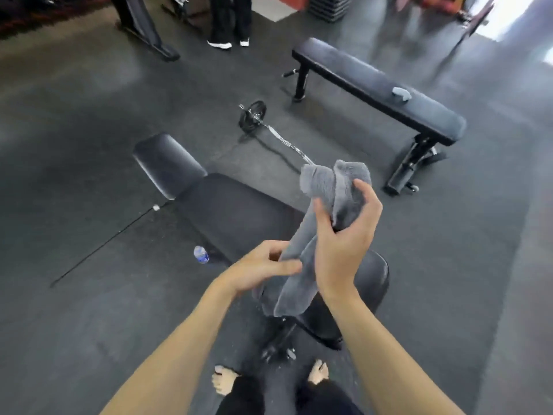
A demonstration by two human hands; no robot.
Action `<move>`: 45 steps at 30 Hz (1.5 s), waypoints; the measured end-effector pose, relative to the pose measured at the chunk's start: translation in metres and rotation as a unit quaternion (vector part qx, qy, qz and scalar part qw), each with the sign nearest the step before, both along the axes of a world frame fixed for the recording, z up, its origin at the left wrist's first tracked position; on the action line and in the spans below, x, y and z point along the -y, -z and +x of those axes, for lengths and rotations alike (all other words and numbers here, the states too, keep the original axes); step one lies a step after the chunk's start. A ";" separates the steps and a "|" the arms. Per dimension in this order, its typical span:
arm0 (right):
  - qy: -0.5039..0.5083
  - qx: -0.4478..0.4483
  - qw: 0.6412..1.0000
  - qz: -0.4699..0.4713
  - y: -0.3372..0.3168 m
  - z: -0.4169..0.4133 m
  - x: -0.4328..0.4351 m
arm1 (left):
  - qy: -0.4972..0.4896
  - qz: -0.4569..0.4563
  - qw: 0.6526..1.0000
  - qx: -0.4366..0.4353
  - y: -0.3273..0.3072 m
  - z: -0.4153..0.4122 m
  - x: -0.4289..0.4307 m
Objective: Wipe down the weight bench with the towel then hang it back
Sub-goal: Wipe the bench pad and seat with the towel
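Observation:
A grey towel (pixel 329 187) hangs bunched in the air above the near end of a black padded weight bench (pixel 233 214), which runs from my feet toward the upper left. My right hand (pixel 344 241) grips the towel's upper part. Lower down, my left hand (pixel 263 268) pinches the towel's edge. The towel's bottom end droops over the bench's seat pad (pixel 374 277).
A second flat bench (pixel 359 76) stands at the upper right with a small grey object (pixel 401 93) on it. A curl bar with a plate (pixel 254 115) lies between the benches. A water bottle (pixel 201 254) sits on the floor left of my bench. A person's legs (pixel 230 22) stand far back.

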State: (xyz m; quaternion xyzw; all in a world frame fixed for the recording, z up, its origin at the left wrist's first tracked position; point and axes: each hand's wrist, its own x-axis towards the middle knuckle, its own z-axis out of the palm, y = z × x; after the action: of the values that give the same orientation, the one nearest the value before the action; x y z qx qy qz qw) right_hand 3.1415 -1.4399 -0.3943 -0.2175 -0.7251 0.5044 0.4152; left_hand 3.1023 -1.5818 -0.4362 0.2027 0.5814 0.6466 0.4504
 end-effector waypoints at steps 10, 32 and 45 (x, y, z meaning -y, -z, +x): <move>0.227 0.122 0.965 0.045 0.013 0.038 -0.046 | 0.030 0.000 0.998 0.064 0.040 0.058 -0.045; 0.154 0.673 0.676 0.257 0.178 0.017 -0.014 | 0.190 -0.195 0.941 -0.199 0.147 -0.032 -0.059; 0.239 0.674 0.653 0.250 0.213 -0.010 0.002 | 0.078 -0.124 0.886 -0.439 0.229 -0.117 -0.021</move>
State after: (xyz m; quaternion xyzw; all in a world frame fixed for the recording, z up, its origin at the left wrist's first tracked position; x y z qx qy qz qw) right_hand 3.1313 -1.4414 -0.6072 -0.5512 -0.8275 -0.0979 -0.0431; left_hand 2.9857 -1.5613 -0.6654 0.4530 0.7775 0.3766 0.2201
